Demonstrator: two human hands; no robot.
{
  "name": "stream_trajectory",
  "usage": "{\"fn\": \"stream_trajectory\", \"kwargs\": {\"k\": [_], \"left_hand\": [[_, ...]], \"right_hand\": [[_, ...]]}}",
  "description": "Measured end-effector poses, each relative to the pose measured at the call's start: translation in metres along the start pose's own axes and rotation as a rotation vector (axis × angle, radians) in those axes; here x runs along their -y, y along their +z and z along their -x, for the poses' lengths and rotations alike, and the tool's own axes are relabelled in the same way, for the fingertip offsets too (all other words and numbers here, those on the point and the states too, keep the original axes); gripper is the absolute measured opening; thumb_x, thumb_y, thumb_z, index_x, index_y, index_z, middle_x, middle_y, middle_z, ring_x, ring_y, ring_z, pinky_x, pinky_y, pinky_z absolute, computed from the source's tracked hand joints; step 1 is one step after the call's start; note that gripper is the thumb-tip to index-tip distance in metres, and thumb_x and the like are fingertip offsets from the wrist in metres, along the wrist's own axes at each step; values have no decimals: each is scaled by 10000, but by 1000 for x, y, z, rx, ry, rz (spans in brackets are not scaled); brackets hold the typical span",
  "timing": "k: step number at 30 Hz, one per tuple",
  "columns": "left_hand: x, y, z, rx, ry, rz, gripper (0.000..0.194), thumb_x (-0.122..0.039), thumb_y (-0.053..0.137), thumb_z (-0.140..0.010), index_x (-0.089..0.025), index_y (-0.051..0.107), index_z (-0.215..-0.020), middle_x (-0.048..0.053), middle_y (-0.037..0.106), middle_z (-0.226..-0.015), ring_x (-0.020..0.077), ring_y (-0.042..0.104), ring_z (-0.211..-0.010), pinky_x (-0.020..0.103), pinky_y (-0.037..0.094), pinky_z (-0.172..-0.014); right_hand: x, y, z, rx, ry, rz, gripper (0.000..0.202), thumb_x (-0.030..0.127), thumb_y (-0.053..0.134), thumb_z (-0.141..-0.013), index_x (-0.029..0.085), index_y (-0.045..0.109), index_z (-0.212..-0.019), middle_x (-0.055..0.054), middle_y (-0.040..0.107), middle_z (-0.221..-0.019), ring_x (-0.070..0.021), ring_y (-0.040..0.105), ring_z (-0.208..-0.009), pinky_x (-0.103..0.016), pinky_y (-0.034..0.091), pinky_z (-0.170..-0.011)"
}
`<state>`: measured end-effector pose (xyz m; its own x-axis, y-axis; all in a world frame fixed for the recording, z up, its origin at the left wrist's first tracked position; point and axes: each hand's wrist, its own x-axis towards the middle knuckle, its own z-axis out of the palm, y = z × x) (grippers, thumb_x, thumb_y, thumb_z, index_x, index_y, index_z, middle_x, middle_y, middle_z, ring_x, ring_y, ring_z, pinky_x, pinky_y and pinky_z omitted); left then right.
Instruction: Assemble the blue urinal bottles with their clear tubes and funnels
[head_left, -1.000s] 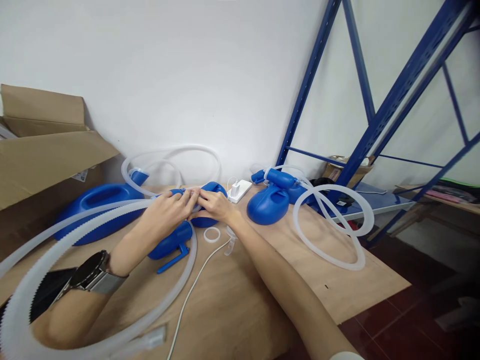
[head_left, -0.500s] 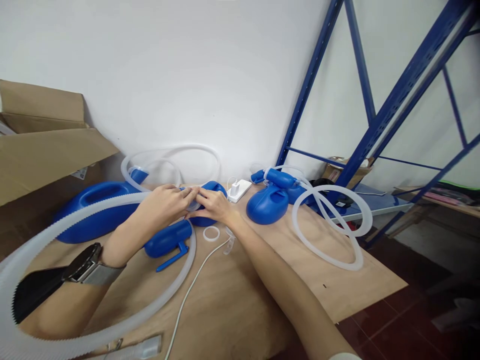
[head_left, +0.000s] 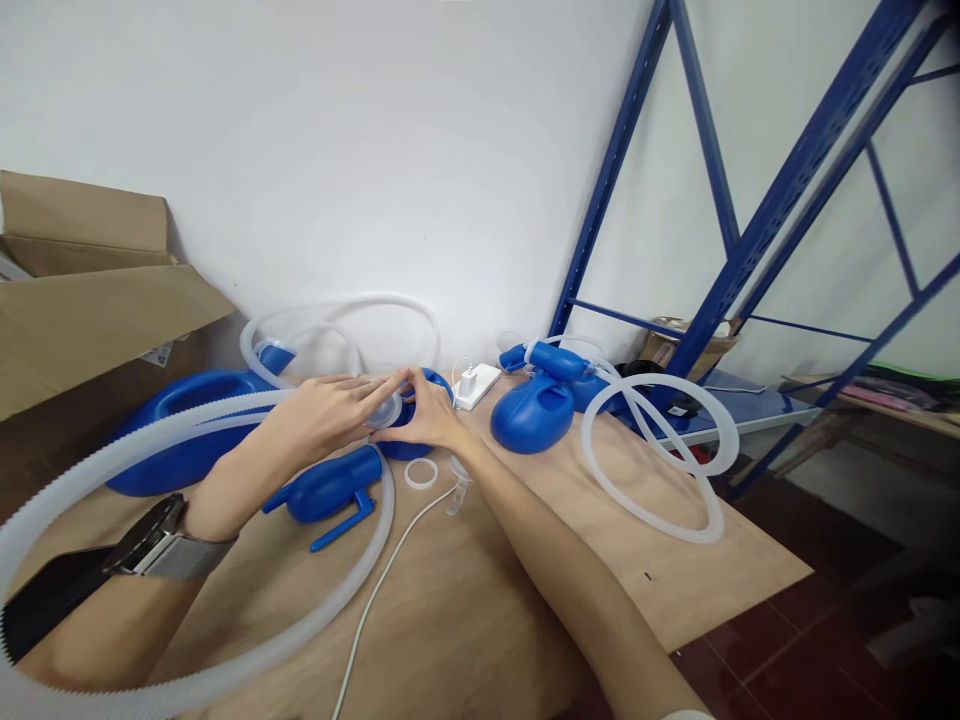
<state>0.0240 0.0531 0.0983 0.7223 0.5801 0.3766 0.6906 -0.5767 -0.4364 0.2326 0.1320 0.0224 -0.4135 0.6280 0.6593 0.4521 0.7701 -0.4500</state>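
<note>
A clear round plastic cap sits at the front of a blue plastic bottle, between my two hands. My left hand, wrist strapped with a watch, reaches over the cap with long, nearly straight fingers; its thumb is hidden. My right hand curves around the cap from the right, thumb below and fingertips above, close to the left fingertips. A ribbed translucent hose loops around my left forearm and passes behind the left hand. Below the hands lies a blue spouted piece with a lever.
A white ring and a small clear fitting lie near a white cable. Another blue bottle with a coiled hose stands right, near a blue metal rack. An open cardboard box is at left.
My left fingers have straightened and stretched over the cap, and my right fingers have opened into a wider curve. The view has shifted slightly; the clear tube end at the bottom left is out of view.
</note>
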Motion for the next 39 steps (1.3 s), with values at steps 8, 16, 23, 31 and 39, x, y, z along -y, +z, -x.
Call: {"fn": "stream_trajectory", "kwargs": {"k": [8, 16, 23, 31, 39], "left_hand": [[10, 11, 1, -19, 38, 52, 483, -318, 659, -996, -174, 629, -1456, 162, 675, -1476, 309, 723, -1231, 398, 552, -1005], [27, 10, 6, -70, 7, 72, 466, -368, 537, -1055, -160, 641, -1459, 171, 791, -1238, 318, 748, -1059, 412, 543, -912], [17, 7, 4, -75, 3, 3, 444, -297, 502, -1062, -195, 626, -1476, 161, 765, -1303, 315, 720, -1098, 463, 482, -1031], [6, 6, 1, -82, 0, 9, 499, -176, 452, -1051, -229, 555, -1537, 165, 703, -1418, 321, 663, -1272, 552, 370, -1177], [25, -11, 11, -59, -133, -31, 476, -250, 421, -1037, -160, 579, -1477, 173, 742, -1336, 334, 690, -1214, 601, 310, -1209]], "right_hand": [[-2, -22, -4, 206, -16, -273, 831, 450, 884, -750, 225, 601, -1499, -100, 737, -1340, -260, 704, -1164, -363, 563, -961], [-20, -12, -12, 144, 131, -554, 407, 468, 648, -969, 211, 798, -1246, -85, 786, -1268, -260, 714, -1213, -387, 535, -1071], [-14, -5, -14, 50, 160, -328, 270, 341, 616, -1010, 210, 799, -1160, -65, 821, -1139, -223, 758, -1075, -362, 570, -987], [-14, 2, -16, -43, 236, -310, 226, 297, 536, -1046, 201, 719, -1135, -50, 796, -1014, -190, 763, -960, -333, 585, -932], [-17, -5, -13, 48, 217, -525, 550, 451, 700, -944, 198, 524, -1401, -86, 745, -1167, -172, 745, -959, -311, 599, -923]]}}
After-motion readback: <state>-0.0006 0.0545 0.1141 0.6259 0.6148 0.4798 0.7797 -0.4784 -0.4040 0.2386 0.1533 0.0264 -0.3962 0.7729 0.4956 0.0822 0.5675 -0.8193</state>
